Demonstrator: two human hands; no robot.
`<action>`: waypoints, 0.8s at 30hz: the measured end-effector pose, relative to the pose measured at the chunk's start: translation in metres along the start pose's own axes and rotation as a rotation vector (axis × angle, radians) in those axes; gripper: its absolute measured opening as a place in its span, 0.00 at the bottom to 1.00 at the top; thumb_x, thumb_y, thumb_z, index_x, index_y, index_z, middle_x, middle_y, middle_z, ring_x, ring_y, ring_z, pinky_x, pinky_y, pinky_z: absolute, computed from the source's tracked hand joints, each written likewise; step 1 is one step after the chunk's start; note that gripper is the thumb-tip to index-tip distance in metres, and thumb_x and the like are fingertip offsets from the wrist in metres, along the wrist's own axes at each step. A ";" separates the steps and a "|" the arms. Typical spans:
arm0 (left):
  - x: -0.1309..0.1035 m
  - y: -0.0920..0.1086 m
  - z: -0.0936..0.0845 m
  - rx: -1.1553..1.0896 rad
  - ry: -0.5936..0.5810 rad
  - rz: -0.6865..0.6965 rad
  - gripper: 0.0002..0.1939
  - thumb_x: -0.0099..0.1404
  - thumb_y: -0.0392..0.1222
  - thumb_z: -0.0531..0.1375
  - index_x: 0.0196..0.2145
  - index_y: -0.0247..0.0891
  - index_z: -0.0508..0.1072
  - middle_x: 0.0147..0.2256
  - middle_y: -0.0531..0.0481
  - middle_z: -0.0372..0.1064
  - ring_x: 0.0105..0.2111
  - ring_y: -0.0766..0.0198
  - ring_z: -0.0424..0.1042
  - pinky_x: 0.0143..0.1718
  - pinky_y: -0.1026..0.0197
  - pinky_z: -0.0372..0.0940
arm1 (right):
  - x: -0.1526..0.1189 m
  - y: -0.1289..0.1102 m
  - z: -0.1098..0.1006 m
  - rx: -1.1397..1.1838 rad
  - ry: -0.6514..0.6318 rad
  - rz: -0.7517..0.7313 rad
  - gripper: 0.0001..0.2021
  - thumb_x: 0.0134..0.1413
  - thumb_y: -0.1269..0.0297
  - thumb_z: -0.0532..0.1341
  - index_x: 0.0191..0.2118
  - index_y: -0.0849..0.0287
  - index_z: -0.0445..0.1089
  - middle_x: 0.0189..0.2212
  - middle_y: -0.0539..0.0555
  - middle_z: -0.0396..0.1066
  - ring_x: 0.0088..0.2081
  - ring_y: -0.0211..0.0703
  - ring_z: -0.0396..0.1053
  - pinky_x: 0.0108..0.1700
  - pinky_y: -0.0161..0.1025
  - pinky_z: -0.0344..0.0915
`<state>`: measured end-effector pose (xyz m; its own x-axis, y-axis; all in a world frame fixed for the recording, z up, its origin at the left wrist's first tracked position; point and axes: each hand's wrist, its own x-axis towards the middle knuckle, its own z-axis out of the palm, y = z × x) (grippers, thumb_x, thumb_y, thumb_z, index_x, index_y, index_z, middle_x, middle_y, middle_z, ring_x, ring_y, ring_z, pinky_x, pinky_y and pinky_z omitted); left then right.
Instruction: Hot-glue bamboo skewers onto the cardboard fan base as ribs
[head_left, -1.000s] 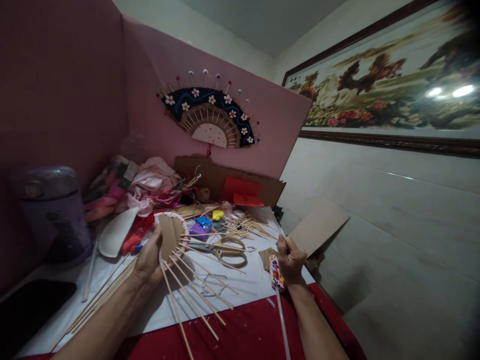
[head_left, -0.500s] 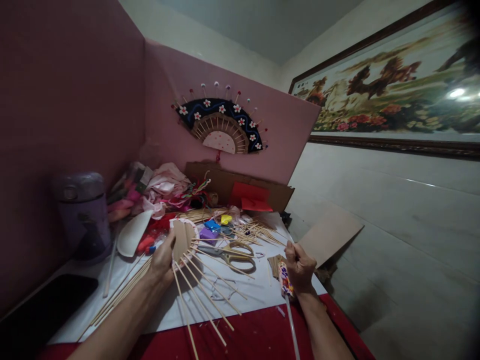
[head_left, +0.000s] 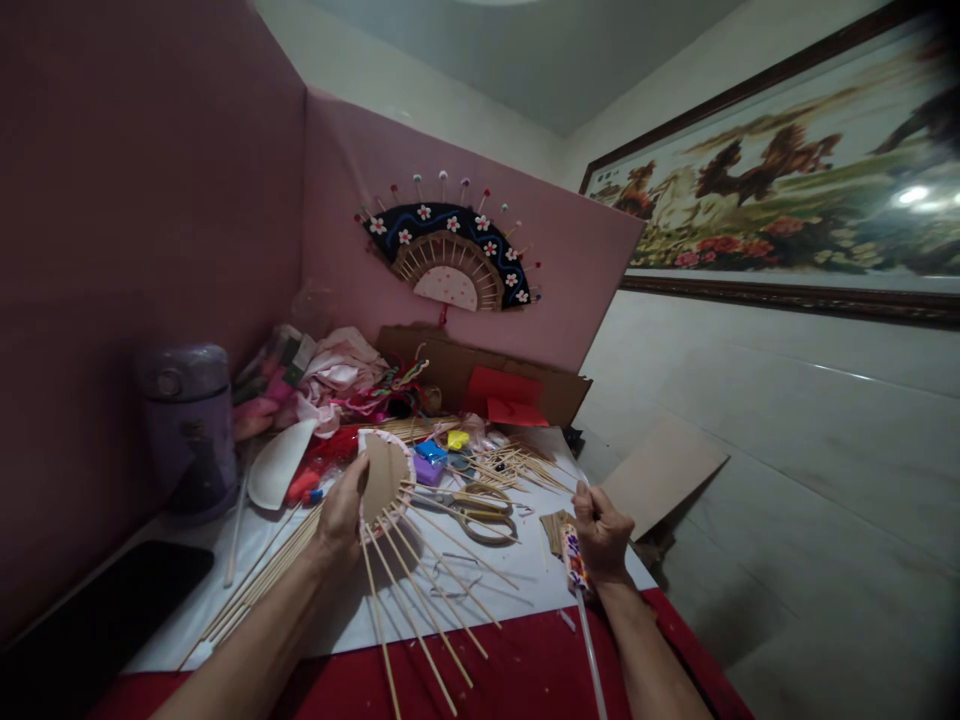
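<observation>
My left hand (head_left: 344,510) is closed on the left edge of a half-round cardboard fan base (head_left: 384,482) with a pale, patterned rim. Several thin wooden sticks (head_left: 416,585) fan out from its lower right edge towards me. My right hand (head_left: 602,533) is curled into a fist around a flower-patterned hot glue gun (head_left: 574,560); a clear glue stick (head_left: 591,650) juts from its back end. The gun's nozzle is not distinct. Beside it lies a small scrap of corrugated cardboard (head_left: 554,532). Scissors (head_left: 480,512) with tan handles rest between the hands.
A purple bottle (head_left: 191,430) and a dark phone-like slab (head_left: 112,620) stand at left. Loose sticks (head_left: 259,580), a white half-disc (head_left: 282,465), clay packets (head_left: 429,462) and pink cloth (head_left: 341,365) cover the table. A finished decorated fan (head_left: 450,245) hangs on the pink board behind.
The view has shifted slightly, moving the scene a little rightward. The fan base in my left hand has turned slightly and moved right. My right hand keeps its grip on the glue gun.
</observation>
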<state>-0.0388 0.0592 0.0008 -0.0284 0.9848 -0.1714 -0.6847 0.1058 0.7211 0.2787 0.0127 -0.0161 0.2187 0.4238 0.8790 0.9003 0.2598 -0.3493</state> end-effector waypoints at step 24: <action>0.001 0.006 0.001 -0.021 -0.105 -0.062 0.13 0.65 0.39 0.49 0.35 0.31 0.72 0.24 0.47 0.74 0.20 0.62 0.72 0.20 0.61 0.69 | 0.019 0.018 -0.092 -0.184 -0.998 0.168 0.19 0.45 0.60 0.60 0.44 0.63 0.70 0.42 0.60 0.70 0.44 0.50 0.67 0.44 0.39 0.62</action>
<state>-0.0418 0.0614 0.0056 0.0905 0.9855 -0.1434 -0.6978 0.1654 0.6969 0.3336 -0.0544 0.0242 0.0105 0.9923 0.1235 0.9491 0.0290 -0.3138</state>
